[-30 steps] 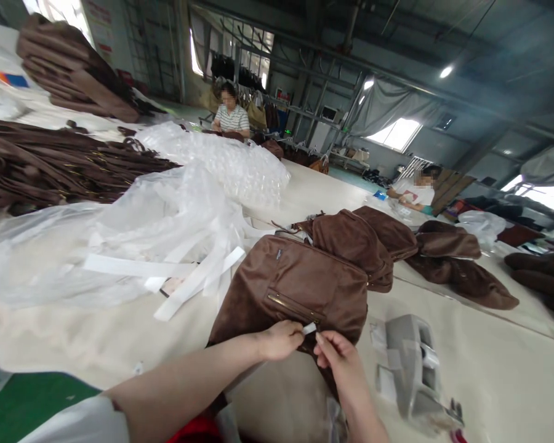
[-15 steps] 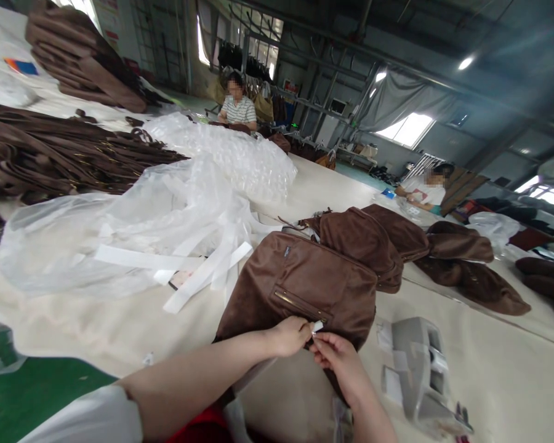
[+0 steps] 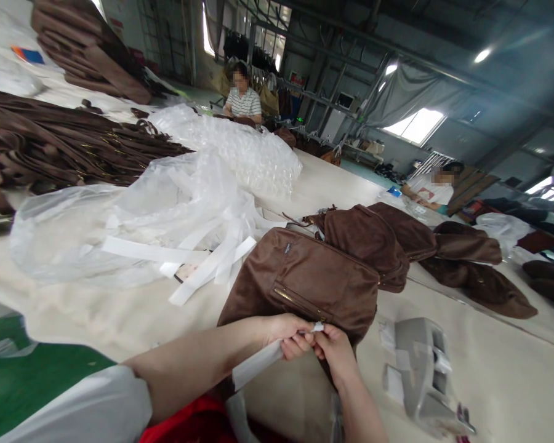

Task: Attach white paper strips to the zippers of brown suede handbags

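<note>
A brown bag lies before me on the pale table, its brass-coloured front zipper turned up. At the zipper's lower end my left hand is closed on a white strip, which trails down to the left from under its fingers. Close against it, my right hand pinches a white end of material at the zipper pull. The fingers of both hands nearly touch, and they partly hide what lies between them.
Right of the bag stands a grey tape dispenser. Further brown bags lie behind. Clear plastic bags with white strips and a heap of brown straps occupy the left. Two people sit across the room.
My left hand has turned, and a white strip now shows trailing from it. My right hand has come up slightly, still pinching at the zipper pull. The view has shifted a little.
</note>
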Action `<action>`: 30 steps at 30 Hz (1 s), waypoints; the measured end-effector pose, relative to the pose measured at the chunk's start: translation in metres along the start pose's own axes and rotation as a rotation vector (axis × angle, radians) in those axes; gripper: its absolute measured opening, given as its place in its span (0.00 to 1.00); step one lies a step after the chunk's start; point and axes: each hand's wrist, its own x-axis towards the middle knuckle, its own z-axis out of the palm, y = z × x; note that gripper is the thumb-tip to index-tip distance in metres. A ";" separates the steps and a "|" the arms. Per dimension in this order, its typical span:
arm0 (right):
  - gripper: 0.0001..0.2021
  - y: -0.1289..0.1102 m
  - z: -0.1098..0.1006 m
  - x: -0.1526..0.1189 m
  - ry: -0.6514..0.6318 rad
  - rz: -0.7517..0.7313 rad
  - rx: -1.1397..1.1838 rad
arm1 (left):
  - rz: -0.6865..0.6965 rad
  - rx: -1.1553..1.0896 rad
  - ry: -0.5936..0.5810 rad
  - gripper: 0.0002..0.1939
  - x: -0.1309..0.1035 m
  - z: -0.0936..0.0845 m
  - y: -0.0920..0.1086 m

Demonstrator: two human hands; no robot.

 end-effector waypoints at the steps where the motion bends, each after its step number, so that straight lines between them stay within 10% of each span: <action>1: 0.11 0.000 0.001 0.002 0.017 0.009 -0.013 | 0.008 0.021 0.030 0.20 0.000 0.002 0.000; 6: 0.14 -0.006 0.000 0.001 0.049 0.021 -0.078 | 0.216 0.301 0.408 0.23 0.005 0.016 -0.006; 12: 0.15 -0.009 -0.013 -0.025 0.153 0.008 -0.087 | 0.527 1.458 0.948 0.18 -0.001 0.036 -0.017; 18: 0.25 -0.026 -0.005 -0.035 0.192 0.053 -0.243 | 0.318 2.108 0.908 0.11 -0.001 0.042 -0.024; 30: 0.17 -0.015 0.000 -0.026 0.124 -0.016 -0.178 | 0.339 2.187 0.903 0.14 -0.004 0.046 -0.028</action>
